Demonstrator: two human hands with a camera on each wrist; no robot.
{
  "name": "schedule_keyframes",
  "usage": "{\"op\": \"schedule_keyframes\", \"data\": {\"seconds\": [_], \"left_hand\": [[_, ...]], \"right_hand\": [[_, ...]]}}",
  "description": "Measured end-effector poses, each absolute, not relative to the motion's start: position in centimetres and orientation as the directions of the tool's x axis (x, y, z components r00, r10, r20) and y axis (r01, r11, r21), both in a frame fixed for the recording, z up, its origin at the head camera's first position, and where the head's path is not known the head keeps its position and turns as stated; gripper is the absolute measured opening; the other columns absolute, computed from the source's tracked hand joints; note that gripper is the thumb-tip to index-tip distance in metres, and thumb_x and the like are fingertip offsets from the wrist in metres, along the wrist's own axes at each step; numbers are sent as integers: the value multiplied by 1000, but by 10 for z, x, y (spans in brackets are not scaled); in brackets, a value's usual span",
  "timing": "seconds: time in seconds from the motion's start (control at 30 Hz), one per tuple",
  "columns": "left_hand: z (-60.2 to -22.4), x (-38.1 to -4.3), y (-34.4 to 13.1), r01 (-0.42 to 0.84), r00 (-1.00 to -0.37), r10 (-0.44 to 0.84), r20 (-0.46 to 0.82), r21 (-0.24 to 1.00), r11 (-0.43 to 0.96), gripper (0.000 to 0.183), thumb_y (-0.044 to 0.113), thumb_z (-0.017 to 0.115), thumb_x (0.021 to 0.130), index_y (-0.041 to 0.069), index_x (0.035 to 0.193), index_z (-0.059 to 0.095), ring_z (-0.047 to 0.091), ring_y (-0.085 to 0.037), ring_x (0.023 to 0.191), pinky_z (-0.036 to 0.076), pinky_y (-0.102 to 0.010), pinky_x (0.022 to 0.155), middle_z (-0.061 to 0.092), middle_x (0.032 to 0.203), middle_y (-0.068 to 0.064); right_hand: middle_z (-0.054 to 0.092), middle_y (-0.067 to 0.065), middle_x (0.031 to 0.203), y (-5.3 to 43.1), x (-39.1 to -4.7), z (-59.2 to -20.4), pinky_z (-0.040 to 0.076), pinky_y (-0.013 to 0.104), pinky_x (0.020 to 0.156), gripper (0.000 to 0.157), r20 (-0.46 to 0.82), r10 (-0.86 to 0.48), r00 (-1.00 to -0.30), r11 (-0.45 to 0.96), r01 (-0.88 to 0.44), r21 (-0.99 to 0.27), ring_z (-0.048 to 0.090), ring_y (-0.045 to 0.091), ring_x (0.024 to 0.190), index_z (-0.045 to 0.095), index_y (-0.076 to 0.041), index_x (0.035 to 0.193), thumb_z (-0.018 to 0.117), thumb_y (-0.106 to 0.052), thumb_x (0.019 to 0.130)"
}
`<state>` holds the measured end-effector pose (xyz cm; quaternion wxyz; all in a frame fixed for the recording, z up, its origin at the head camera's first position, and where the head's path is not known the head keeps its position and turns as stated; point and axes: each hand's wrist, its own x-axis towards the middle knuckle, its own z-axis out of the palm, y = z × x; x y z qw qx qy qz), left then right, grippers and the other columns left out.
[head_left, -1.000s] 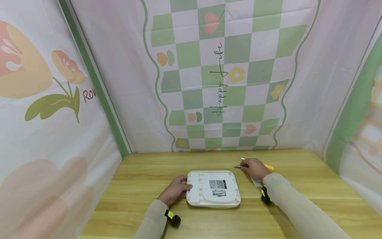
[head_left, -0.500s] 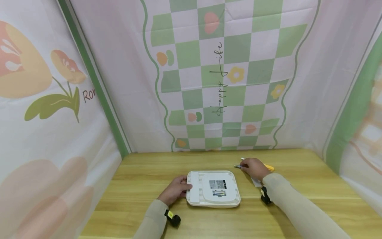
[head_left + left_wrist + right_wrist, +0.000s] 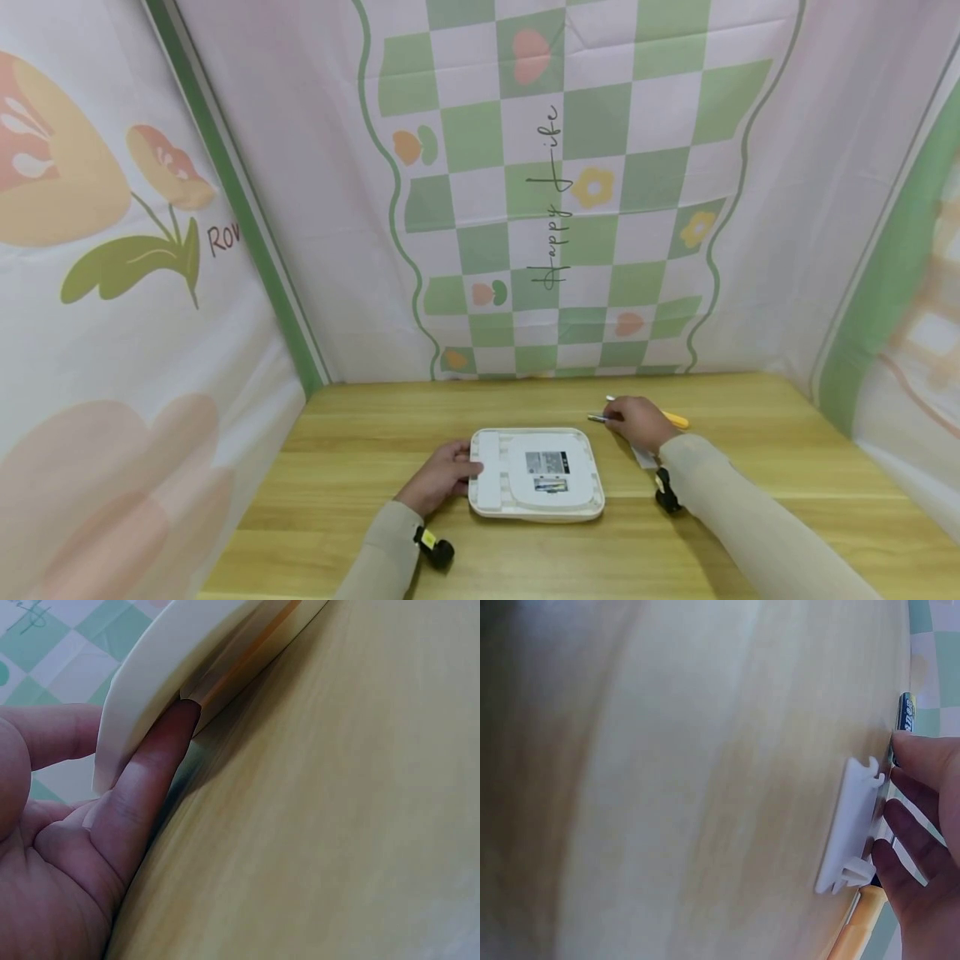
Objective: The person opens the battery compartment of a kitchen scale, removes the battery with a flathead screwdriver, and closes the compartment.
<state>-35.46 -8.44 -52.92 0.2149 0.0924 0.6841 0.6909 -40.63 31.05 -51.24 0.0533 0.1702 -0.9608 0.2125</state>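
Note:
My left hand (image 3: 441,479) grips the left edge of a white square device (image 3: 500,506), thumb on top and fingers beneath, as the left wrist view also shows. Its underside faces up, with a printed label (image 3: 547,462) and a small opening (image 3: 551,485) whose contents are too small to tell. Right of it, my right hand (image 3: 641,423) is low over the table, thumb and index finger pinching a battery (image 3: 906,712) whose end sticks out past them. Close by lies a white battery cover (image 3: 847,829) with small hooks, largely under the hand in the head view.
A tool with a yellow handle (image 3: 677,420) lies beyond the right hand, its middle hidden. The wooden table (image 3: 360,425) ends at a patterned cloth wall (image 3: 525,250) at the back, with cloth walls on both sides.

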Motion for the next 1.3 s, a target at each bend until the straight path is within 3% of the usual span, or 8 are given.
{"op": "schedule_keyframes", "data": {"seconds": [1.3], "left_hand": [[-527,-353,-85,-171,-890,424,-170,985,34,50,9,64,94,-7,137,44,66,-24,90,58,-36,72,67,107,-13]], "right_hand": [[60,-5,83,310,-405,-511,49,37,66,10,177,-315,-932,849,-361,-386,55,12,73,71,-8,90,66,-15,93]]}}
